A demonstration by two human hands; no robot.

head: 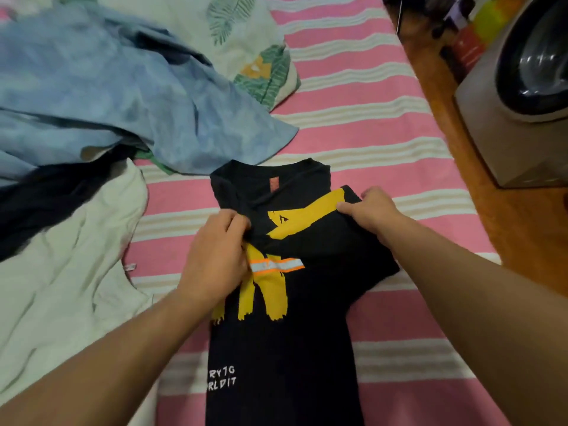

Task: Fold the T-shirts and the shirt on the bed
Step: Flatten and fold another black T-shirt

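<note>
Black T-shirt (pixel 295 302) lying lengthwise at centre of the bed (pixel 353 96), collar toward 12 o'clock, hem running off the frame at 6 o'clock. Yellow print across the chest, an orange-edged pale band over it, white lettering low on the left side. Right-hand part of the shirt folded inward over the chest, its edge angled across the yellow print.

Left hand (pixel 215 256) at about 9 o'clock of the shirt's chest, grip narrow: fingers curled and pinching black fabric at the shirt's left edge. Right hand (pixel 372 213) at about 2 o'clock of the chest, grip also narrow: thumb and fingers pinching the corner of the folded-over flap where the yellow print reaches it. Both forearms reaching in from 6 o'clock.

Pink sheet with pale stripes covering the bed. Blue garment (pixel 101 96) heaped at 10 o'clock, its lower corner just beside the black collar. Dark garment (pixel 46 204) under the blue one at 9 o'clock. Pale green garment (pixel 61 272) spread at 8 o'clock, well apart from the black shirt. Leaf-print pillow (pixel 246 44) at 12 o'clock. Washing machine (pixel 522 87) on the wooden floor at 2 o'clock, beyond the bed's edge.
</note>
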